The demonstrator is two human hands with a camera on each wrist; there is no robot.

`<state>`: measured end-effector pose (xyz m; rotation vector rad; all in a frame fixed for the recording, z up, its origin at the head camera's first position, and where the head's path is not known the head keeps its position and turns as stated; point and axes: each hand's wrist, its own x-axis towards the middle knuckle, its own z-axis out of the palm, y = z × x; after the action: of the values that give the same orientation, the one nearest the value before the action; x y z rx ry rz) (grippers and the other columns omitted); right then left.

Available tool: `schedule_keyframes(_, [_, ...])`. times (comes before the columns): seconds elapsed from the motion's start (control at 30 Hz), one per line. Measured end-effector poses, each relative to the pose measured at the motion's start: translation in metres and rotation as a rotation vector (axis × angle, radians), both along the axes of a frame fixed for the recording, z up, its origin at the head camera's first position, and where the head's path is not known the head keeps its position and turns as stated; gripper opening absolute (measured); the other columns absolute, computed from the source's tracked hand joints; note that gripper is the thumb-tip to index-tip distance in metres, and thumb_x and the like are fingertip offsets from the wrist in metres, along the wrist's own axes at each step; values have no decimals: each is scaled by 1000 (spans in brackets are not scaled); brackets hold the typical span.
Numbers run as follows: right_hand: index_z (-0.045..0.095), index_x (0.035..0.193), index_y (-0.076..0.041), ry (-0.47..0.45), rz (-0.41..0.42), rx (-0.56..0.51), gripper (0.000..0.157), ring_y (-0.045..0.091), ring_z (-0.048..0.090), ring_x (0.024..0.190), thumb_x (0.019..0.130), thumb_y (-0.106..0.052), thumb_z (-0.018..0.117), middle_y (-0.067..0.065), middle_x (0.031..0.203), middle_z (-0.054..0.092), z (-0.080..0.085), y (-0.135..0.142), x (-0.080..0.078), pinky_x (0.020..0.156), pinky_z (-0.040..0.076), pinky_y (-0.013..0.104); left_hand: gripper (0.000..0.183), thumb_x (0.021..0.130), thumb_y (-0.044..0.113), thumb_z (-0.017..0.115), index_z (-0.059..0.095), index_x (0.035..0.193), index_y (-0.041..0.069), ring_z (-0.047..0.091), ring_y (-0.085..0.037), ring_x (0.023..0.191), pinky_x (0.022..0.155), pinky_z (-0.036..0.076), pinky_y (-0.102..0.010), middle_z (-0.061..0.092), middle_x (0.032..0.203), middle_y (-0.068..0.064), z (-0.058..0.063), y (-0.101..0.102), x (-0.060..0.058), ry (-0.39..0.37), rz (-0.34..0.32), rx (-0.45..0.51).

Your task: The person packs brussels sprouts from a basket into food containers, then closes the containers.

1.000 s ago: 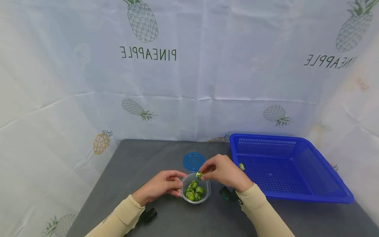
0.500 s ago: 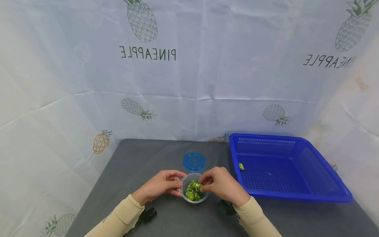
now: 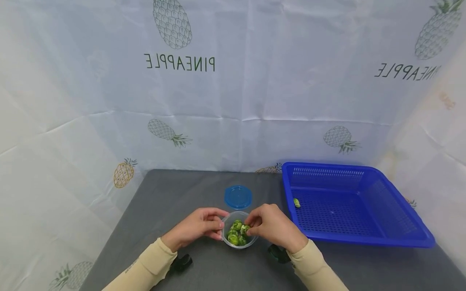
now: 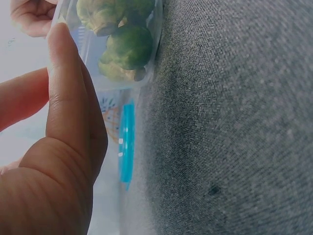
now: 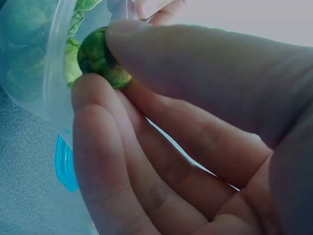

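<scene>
"Where does the head view sit?"
"Above the near side, facing forward and down, far enough back to take in the table (image 3: 174, 198) and far curtain (image 3: 233, 93)."
"And the wrists?"
"Both close. The left's picture is turned sideways, looking low past the left hand (image 4: 66, 147); the right's faces left along the right hand (image 5: 181, 122)."
"Shared?"
"Container (image 5: 55, 78) and blue lid (image 4: 127, 147)."

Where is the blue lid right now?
In the head view, the blue lid lies on the gray table, just beyond the clear container and to the left of the blue basket.
</scene>
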<state>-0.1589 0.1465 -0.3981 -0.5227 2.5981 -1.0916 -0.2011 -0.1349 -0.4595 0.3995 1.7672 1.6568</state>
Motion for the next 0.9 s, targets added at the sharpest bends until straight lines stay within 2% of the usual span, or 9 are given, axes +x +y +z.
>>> schedule_keyframes(0.4, [85, 101, -9, 9, -10, 10, 11, 11, 69, 75, 90, -11, 88, -5, 86, 77, 3, 0, 2, 64, 60, 28, 49, 107, 15, 69, 58, 151, -2, 74, -18, 88, 86, 70, -36, 73, 102, -8, 2, 2, -2, 12, -7, 0])
schedule_keyframes(0.6, [85, 104, -15, 22, -47, -4, 9, 10, 72, 81, 94, -15, 84, -8, 92, 79, 13, 12, 5, 69, 62, 28, 50, 107, 15, 70, 57, 152, -2, 74, -19, 88, 86, 70, -36, 74, 105, -11, 0, 4, -1, 2, -10, 4])
schedule_keyframes(0.73, [84, 107, -19, 38, -96, 14, 10, 9, 73, 86, 97, -18, 82, -8, 97, 79, 26, 32, 5, 73, 63, 30, 51, 106, 15, 71, 57, 152, -2, 74, -19, 90, 87, 70, -37, 74, 108, -14, 0, 5, 1, -2, -8, 7])
schedule_keyframes(0.9, [83, 110, -24, 82, -159, 120, 11, 7, 72, 90, 100, -23, 80, -9, 101, 79, 55, 71, -6, 80, 64, 36, 53, 106, 17, 72, 56, 153, -1, 73, -19, 91, 88, 69, -36, 74, 106, -11, 2, 1, 2, 9, -5, -1])
